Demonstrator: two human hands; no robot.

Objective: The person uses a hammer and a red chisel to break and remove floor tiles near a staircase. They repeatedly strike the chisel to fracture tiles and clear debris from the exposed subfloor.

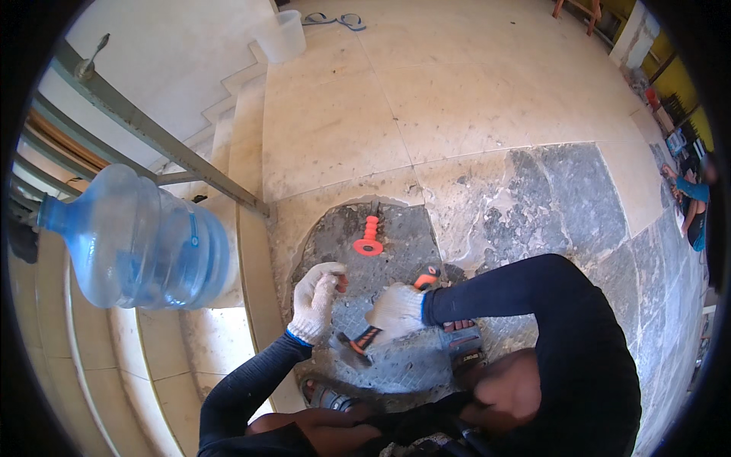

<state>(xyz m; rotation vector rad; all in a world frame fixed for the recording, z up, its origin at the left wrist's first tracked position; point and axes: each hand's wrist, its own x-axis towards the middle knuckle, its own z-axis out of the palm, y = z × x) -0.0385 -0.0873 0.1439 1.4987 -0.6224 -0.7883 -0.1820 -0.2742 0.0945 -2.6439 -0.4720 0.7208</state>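
My right hand, in a white knit glove, is closed round a hammer by its black and orange handle. The grey hammer head points down toward the rough floor between my feet. Beside it, my left hand is raised in a matching glove with its fingers curled in and some bare fingertips showing. What it may hold is hidden. Farther forward, a chisel with an orange-red grip and round hand guard lies apart from both hands, on a patch of exposed grey concrete.
A large blue water jug stands by a metal railing and steps at the left. A white bucket and blue flip-flops are at the far end. Beige tiles border the broken patch. Another person is at the far right.
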